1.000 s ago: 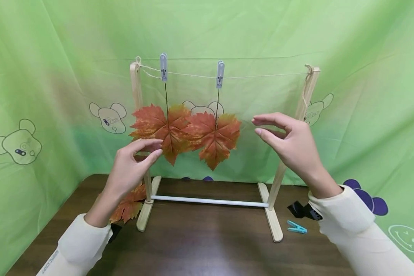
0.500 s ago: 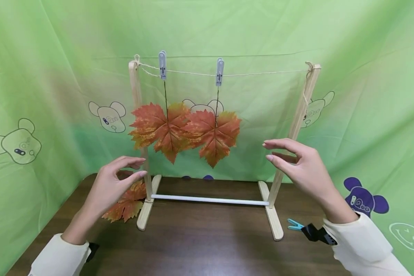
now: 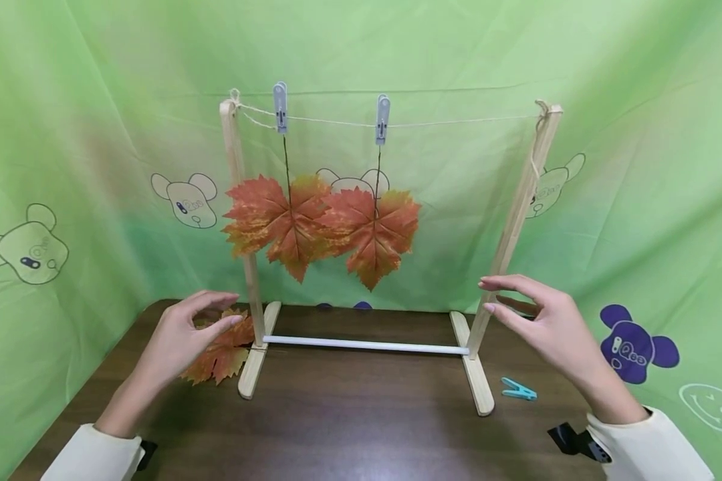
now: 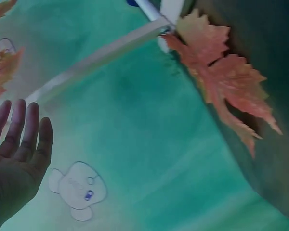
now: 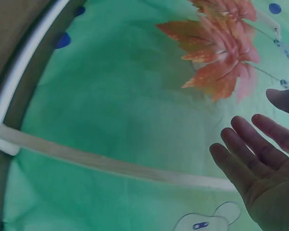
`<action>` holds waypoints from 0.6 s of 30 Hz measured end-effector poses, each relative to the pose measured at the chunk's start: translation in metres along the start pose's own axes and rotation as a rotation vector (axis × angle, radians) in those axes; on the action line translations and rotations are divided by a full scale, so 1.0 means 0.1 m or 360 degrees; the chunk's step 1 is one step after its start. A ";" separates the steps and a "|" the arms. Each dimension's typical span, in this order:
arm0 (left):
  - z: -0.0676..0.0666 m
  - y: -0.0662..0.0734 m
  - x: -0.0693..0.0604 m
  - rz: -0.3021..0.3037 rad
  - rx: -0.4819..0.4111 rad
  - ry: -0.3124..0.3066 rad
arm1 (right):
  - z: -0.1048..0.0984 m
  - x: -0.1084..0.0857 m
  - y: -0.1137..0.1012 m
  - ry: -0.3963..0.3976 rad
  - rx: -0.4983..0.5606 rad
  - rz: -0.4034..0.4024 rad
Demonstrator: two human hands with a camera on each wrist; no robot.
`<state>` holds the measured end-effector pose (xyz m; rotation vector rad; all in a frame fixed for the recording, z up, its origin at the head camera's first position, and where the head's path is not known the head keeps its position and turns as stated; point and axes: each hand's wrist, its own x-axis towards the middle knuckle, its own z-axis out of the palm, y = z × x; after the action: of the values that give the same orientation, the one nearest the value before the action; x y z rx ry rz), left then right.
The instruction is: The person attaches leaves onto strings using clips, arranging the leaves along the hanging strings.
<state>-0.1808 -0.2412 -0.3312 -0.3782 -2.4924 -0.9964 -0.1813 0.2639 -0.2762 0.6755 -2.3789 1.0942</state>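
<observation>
Two orange-red maple leaves hang by their stems from a string (image 3: 457, 122): the left leaf (image 3: 277, 224) and the right leaf (image 3: 373, 234), whose edges overlap. A grey clothespin (image 3: 281, 109) holds the left stem, and a second grey clothespin (image 3: 382, 120) holds the right one. My left hand (image 3: 177, 334) hovers with relaxed fingers and nothing in them, in front of a loose maple leaf (image 3: 219, 357) lying on the table. By the right post my right hand (image 3: 547, 327) is held in the air, fingers relaxed and holding nothing. A blue clothespin (image 3: 519, 389) lies below it.
The string runs between the left post (image 3: 233, 153) and right post (image 3: 520, 200) of a wooden stand. A white rod (image 3: 361, 345) joins the posts low down, above the dark brown table (image 3: 349, 427). Behind is a green printed curtain (image 3: 445, 53).
Both hands have come down and apart, away from the hanging leaves. The left moved down and left, the right down and right. The hanging leaves stay clipped to the string.
</observation>
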 end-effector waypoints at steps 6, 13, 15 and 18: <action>0.03 -0.15 -0.09 -0.0083 0.0074 -0.0099 | 0.02 -0.15 0.10 -0.0032 -0.0066 0.0075; 0.09 -0.32 -0.16 -0.0088 0.0050 -0.0171 | 0.03 -0.30 0.21 -0.0047 -0.0164 0.0154; 0.11 -0.36 -0.16 -0.0080 0.0048 -0.0203 | 0.03 -0.34 0.25 -0.0044 -0.0172 0.0173; 0.13 -0.41 -0.17 -0.0068 0.0057 -0.0270 | 0.03 -0.40 0.31 -0.0031 -0.0190 0.0180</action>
<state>-0.1865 -0.2626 -0.3717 -0.4158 -2.6764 -0.9716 -0.1686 0.2888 -0.3181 0.5180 -2.5028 0.9847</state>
